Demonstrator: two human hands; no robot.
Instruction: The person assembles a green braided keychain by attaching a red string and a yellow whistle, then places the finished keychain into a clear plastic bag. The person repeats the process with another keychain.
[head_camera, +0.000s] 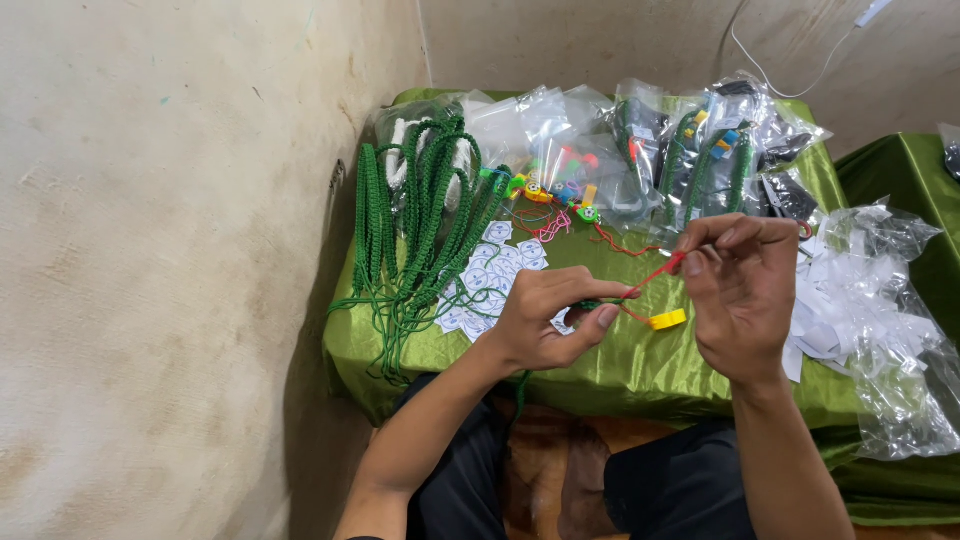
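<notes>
Red cord (655, 275) between 2 hands (545, 320) (740, 290)

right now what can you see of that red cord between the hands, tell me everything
The red cord is thin, looks like string, and runs taut on a slant between both hands. The right hand pinches its upper end between thumb and forefinger; the left hand grips its lower end, where a green braided piece shows. A small yellow plastic piece hangs just below it. It is held above the green cloth, not resting on it.
</notes>
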